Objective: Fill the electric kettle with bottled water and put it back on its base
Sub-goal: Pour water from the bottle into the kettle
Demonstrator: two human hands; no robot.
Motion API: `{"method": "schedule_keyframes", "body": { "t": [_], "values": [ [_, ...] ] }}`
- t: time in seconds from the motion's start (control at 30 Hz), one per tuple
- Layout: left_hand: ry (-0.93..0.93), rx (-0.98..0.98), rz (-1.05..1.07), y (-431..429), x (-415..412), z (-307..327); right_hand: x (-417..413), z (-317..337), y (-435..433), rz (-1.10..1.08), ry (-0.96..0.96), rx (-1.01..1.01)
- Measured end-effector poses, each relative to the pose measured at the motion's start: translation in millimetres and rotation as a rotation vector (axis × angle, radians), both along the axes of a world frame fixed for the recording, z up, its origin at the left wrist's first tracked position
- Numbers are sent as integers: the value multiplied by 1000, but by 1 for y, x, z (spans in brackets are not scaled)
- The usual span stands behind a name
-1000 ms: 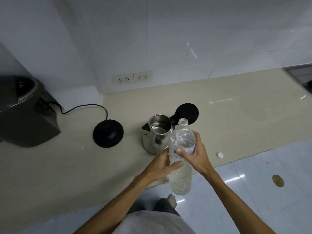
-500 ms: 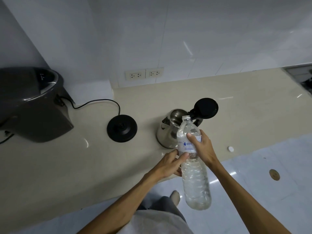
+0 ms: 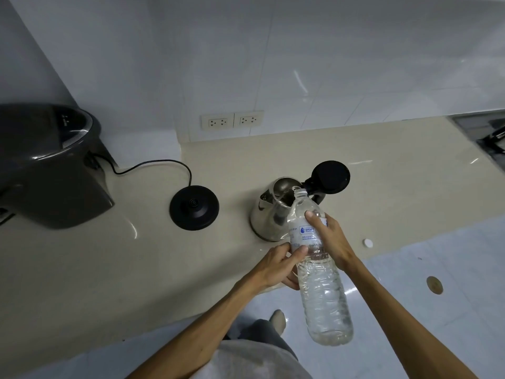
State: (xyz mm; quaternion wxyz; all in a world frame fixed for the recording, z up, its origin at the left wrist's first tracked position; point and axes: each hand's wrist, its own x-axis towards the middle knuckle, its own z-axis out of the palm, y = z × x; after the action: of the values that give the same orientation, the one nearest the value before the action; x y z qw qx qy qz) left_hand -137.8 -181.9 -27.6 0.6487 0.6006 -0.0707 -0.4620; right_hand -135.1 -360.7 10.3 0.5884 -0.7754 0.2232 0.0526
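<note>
A steel electric kettle point(image 3: 269, 214) stands on the beige counter point(image 3: 136, 269) with its black lid point(image 3: 331, 177) flipped open. Its round black base point(image 3: 194, 207) lies to the left, apart from it, with a cord running to the wall. A clear, uncapped water bottle point(image 3: 321, 283) is tilted, its neck over the kettle's rim. My right hand point(image 3: 332, 239) grips the bottle around the label. My left hand point(image 3: 281, 265) holds it from the left, just below the label. Water fills the bottle's lower part.
A small white bottle cap point(image 3: 367, 243) lies on the counter right of the kettle. A large dark grey appliance point(image 3: 52, 165) sits at the far left. Two wall sockets point(image 3: 232, 121) are behind. The counter's front edge runs diagonally, with tiled floor point(image 3: 437, 269) beyond.
The bottle has been lifted and tilted further forward, so its mouth now sits at the kettle's opening. Both hands stay on it.
</note>
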Motion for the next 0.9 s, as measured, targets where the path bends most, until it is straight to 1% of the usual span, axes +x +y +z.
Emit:
{"method": "schedule_keyframes", "body": {
  "t": [0.47, 0.9],
  "values": [
    [8, 17, -4, -9, -6, 12, -3, 21, -4, 87, 15, 60],
    [13, 14, -12, -2, -7, 30, -4, 32, 0, 94, 36, 113]
  ]
}}
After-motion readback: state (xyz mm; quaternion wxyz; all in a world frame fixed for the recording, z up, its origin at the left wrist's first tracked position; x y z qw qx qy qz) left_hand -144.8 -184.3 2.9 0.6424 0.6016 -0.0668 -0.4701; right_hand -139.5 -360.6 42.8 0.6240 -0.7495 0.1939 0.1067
